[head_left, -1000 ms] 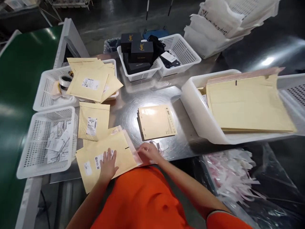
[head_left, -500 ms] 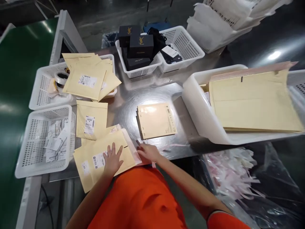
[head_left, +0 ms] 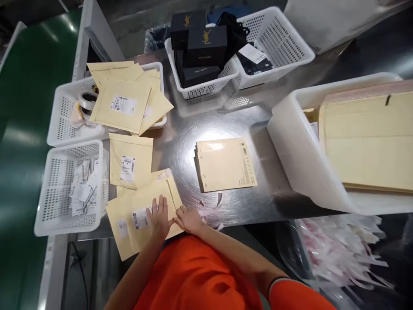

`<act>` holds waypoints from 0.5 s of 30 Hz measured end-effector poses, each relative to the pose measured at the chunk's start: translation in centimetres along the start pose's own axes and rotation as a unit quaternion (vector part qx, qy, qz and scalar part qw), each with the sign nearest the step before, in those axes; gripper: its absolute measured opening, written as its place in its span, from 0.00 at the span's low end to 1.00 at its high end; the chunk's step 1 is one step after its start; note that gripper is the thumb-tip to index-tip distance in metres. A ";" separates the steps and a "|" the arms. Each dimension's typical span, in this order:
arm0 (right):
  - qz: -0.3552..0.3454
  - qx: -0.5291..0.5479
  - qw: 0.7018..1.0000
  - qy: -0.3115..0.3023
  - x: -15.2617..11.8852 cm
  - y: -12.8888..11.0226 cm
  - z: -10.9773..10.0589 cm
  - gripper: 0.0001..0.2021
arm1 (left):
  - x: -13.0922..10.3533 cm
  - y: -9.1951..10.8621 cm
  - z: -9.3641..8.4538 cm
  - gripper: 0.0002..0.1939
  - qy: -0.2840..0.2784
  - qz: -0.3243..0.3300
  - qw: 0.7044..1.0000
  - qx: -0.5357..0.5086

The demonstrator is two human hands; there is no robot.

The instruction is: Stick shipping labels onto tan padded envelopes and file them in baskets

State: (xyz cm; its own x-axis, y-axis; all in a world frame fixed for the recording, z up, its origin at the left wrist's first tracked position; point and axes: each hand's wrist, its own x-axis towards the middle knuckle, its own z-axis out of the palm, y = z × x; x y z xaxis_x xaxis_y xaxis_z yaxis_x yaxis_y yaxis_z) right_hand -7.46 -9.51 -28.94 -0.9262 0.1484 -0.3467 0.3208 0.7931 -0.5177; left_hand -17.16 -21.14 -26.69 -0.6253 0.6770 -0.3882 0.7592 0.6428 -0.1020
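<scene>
Envelope (head_left: 142, 199), tan and labelled, lies left of centre in the lower frame; it should prove light, bendable and apt to slide, best taken by its edges. The person's left hand (head_left: 159, 219) rests flat on it, fingers extended, grasping nothing. The right hand (head_left: 190, 220) bends its fingers at the right-hand end; whether they pinch cannot be told. Beneath is a shiny, swirl-scratched metal table (head_left: 267, 202); a green conveyor (head_left: 22, 142) runs down the frame's left side, grey floor (head_left: 132, 28) behind.

Both hands (head_left: 160, 223) touch a labelled yellow envelope (head_left: 145, 199).
</scene>
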 end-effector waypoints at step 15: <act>-0.052 -0.058 0.997 -0.007 -1.3 0.8 2.9 0.10 | 0.4 0.6 -0.9 0.44 -0.023 0.000 0.999 -0.033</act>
State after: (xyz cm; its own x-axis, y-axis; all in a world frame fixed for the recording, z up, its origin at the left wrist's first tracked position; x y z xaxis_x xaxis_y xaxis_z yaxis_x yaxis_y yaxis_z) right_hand -5.44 -10.76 -31.21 -0.9501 0.0532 -0.3073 0.1965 0.8672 -0.4576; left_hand -17.14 -20.18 -26.12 -0.6157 0.6604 -0.4298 0.7442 0.6666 -0.0417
